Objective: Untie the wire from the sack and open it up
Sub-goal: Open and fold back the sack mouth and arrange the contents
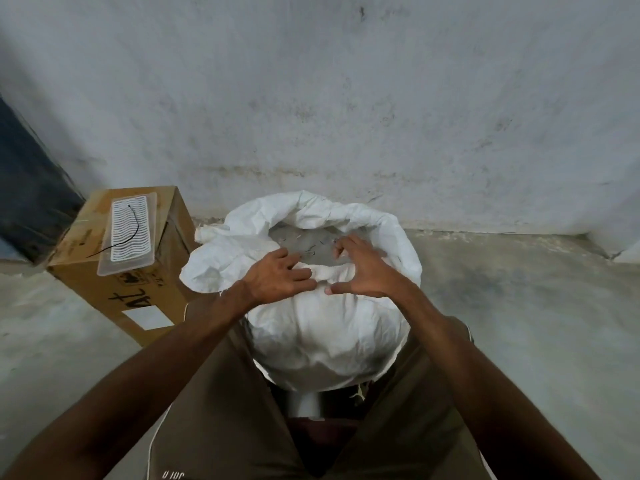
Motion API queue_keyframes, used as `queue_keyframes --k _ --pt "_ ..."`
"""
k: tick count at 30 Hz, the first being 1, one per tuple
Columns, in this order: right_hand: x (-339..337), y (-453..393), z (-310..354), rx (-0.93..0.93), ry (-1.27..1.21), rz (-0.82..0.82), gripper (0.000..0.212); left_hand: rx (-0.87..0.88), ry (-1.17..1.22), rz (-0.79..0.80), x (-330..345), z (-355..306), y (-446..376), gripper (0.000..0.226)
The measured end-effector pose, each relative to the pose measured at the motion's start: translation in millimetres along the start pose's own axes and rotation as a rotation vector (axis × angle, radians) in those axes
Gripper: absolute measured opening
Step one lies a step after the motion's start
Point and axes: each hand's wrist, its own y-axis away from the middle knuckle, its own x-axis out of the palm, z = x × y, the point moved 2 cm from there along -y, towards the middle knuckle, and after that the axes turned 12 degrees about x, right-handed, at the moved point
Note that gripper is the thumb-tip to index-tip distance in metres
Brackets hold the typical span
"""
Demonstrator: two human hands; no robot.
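- Head view: white woven sack (322, 327) stands between the person's knees, mouth already agape.
- Left hand (277, 277) and right hand (360, 271), fingers spread wide, press the near rim.
- Wire: none discernible on the sack.
- Advice: roll the rim outward evenly, both sides together.

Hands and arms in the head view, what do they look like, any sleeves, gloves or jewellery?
Both arms are bare right up to the frame edge, so no sleeve shows. The left hand and the right hand wear no gloves, and no ring, watch or band shows. Below them are brown shorts with thin white piping.
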Motion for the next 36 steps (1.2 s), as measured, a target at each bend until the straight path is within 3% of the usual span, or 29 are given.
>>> queue_keyframes --k 2,5,7,9,10,12,14,18,20,24,28,31,36 --pt "5 -6 2 0.013 0.028 0.117 0.071 0.029 -0.052 -0.052 2 -7 0 0.032" --pt "23 -11 1 0.001 0.150 0.079 0.038 0.030 0.080 -0.049 5 -6 4 0.032" --pt "34 -10 -1 0.004 0.146 -0.017 0.025 -0.206 0.433 0.087 -1 1 6 0.036" --pt "43 -6 -5 -0.005 0.113 -0.101 0.020 -0.523 0.755 0.219 0 9 14 0.074" --pt "48 -2 -8 -0.022 0.120 -0.137 0.019 -0.599 0.820 0.257 2 12 18 0.090" --pt "55 4 -10 -0.072 0.210 -0.215 0.027 -0.640 0.858 0.375 9 21 25 0.101" --pt "60 11 -9 -0.076 0.321 -0.252 0.043 -0.599 0.920 0.513 12 32 24 0.087" --pt "63 14 -10 -0.073 0.306 -0.312 0.051 -0.449 0.753 0.637 14 40 5 0.044" --pt "55 8 -6 -0.035 0.270 -0.260 0.054 -0.371 0.583 0.626 16 41 0 0.037" --pt "43 -3 8 0.074 0.099 -0.105 0.080 -0.137 0.291 0.623 24 30 11 0.043" --pt "57 -13 18 0.123 -0.037 0.082 0.050 0.020 0.141 0.401 32 0 34 0.045" --pt "72 -15 28 0.084 0.063 -0.032 0.029 -0.029 0.165 0.393 27 5 42 0.047" --pt "93 -14 28 -0.008 0.338 -0.259 0.020 -0.351 0.506 0.514 12 23 55 0.087"
